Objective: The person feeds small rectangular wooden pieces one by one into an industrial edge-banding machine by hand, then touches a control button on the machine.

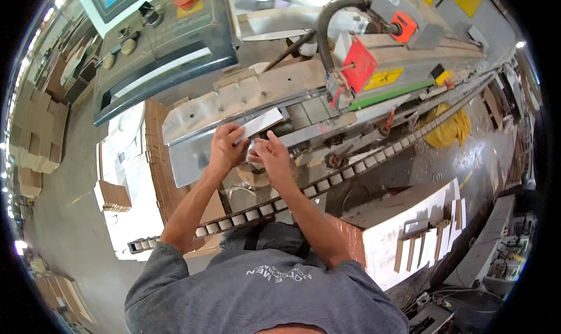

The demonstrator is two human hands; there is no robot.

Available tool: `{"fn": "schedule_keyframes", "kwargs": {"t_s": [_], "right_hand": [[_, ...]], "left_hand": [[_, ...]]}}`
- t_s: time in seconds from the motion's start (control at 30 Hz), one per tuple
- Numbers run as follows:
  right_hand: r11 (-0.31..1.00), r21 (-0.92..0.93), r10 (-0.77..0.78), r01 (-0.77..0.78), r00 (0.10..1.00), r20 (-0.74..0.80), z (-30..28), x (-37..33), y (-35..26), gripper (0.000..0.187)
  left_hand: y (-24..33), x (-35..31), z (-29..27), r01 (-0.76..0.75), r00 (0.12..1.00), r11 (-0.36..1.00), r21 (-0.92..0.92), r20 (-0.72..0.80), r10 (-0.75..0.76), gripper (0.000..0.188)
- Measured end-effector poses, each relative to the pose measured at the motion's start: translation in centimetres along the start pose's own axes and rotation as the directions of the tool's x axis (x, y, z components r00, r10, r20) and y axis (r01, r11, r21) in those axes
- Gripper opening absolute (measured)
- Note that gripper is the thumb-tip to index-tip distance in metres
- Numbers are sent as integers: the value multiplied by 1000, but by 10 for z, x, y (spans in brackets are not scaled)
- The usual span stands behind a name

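At machine's left end: white strip in L hand, far end pointing away & right

Over the right part of the grey metal plate (193,160), nr its far edge, the white strip (261,125) sits in front of the long metal guard (234,102) of the machine (380,62). Can't tell if it rests on the plate or is held just above. Long axis runs diag.: near end is at the L fingers, far end points away & to the person's right, twd the machine bed, at a steeper angle than the guard's near edge. A pale broad face shows.

L hand (228,148) is narrow, fingers bent, holding the strip by its near-left end. R hand (273,159) is just beside, on the near side of the strip; fingers part-curled, index up. Can't tell if R hand touches the strip or holds anything.

Below the hands, a track w/ white blocks (355,169) runs diag. from lower L to upper R, passing under both forearms. L of the plate: stack w/ white tops & brown sides (131,185). R of the person, nr side of the track: another white stack (383,255) w/ slim pcs on it. Far L: control panel (166,33) w/ red round button (186,0). Past the track's far R part, a yellow bag (449,129) on the floor.
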State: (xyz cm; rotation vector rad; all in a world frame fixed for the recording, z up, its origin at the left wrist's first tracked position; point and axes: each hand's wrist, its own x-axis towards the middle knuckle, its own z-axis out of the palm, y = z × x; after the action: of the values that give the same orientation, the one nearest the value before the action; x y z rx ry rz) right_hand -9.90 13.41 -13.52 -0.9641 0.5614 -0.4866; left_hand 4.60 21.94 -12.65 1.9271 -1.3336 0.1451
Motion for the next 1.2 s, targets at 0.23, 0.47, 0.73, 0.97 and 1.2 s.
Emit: {"fn": "schedule_keyframes", "kwargs": {"t_s": [0.23,0.47,0.73,0.97,1.2], "right_hand": [[992,-7,-125,124,992,-22,25,35,4,37],[984,-88,-154,152,988,-21,22,44,12,38],[978,-182,-115,101,991,-70,25,46,8,37],[955,-231,-205,188,977,-52,23,47,7,21],[919,-333,-257,210,961,-102,11,56,-1,20]], "left_hand": [[-11,3,-12,18,983,994,111,-182,3,39],[-21,1,-16,168,972,977,132,-190,-141,26],[-21,1,-16,141,977,981,130,-178,-117,17],[-23,3,-14,142,981,982,123,-149,-123,13],[-17,12,2,90,986,990,110,-152,-73,14]]}}
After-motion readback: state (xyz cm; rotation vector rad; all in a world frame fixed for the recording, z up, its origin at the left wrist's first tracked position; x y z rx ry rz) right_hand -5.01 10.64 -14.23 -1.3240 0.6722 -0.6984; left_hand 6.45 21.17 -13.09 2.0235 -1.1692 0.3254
